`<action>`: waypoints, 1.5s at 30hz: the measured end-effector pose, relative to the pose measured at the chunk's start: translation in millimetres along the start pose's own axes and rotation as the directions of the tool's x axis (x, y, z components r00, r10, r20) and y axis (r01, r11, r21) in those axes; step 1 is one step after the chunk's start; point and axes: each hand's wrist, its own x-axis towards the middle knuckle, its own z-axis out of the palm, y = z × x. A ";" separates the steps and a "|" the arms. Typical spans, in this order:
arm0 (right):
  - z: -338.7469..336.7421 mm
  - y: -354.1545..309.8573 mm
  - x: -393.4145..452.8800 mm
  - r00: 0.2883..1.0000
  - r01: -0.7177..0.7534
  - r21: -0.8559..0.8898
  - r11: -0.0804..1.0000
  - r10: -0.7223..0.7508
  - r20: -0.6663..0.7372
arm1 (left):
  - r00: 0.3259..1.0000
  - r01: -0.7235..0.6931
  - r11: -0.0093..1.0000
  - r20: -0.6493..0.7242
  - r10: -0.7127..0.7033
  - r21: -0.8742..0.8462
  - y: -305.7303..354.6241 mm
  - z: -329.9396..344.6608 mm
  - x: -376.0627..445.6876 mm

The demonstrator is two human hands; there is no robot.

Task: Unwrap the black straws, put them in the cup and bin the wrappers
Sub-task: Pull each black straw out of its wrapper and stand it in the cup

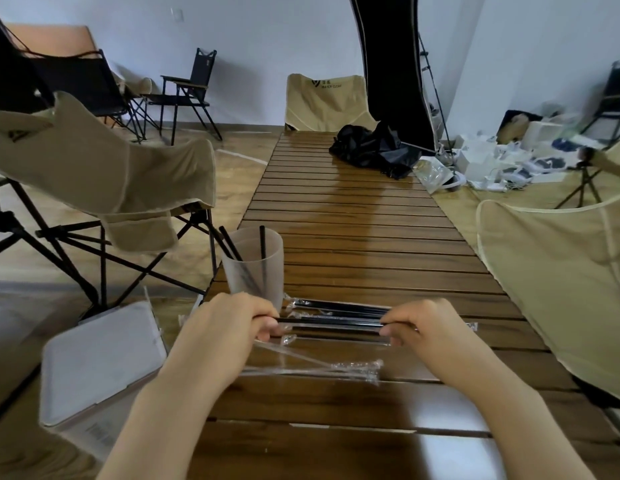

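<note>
Now mid-unwrap: black straw held level just above worktop, stretched between both sets of fingers. Left hand curled round left end, fingers pinching straw plus loose clear wrapper; right hand curled round right end, fingers pinching same straw. Cannot tell whether sleeve is already partly off.

Handling guess: straw light, thin, fairly stiff but bendable, so grip near the ends, not mid-span. Film slippery and crinkly, likely clingy; best pinched at the crimped tip and slid along.

Just beyond fingers: wrapped straws lying flat on worktop, more directly beneath the held one. Beyond left fingers: translucent cup already holding a few black straws. Nearer than fingers: empty wrappers strewn on slats, not yet binned. Left of left forearm, off the worktop edge: lidded white bin, lid looks down.

Worktop: dark wooden slats, glossy, gaps between slats could catch thin film. Far end: black bag. Around: beige folding chairs, black folding chair, white boxes on floor far right, pale walls.
</note>
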 end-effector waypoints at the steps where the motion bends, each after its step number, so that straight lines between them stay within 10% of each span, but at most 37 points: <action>1: 0.5 -0.9 -0.1 1.000 0.008 -0.008 1.000 -0.008 -0.001 | 1.000 -0.004 1.000 0.026 0.003 0.009 0.9 -1.4 -0.6; 17: 5.2 -17.6 -1.0 0.995 0.092 0.108 0.990 -0.086 -0.060 | 0.988 -0.133 0.988 0.072 0.138 -0.076 1.6 2.4 0.5; 34: 5.2 -23.5 1.0 0.998 -0.046 0.182 0.982 0.051 -0.023 | 0.960 -0.152 0.970 -0.203 0.191 0.192 -3.4 -0.1 3.4; 45: 3.7 -24.4 1.8 0.997 -0.061 0.158 0.985 0.068 -0.039 | 0.964 0.005 0.987 -0.264 0.038 0.161 -16.0 6.2 1.7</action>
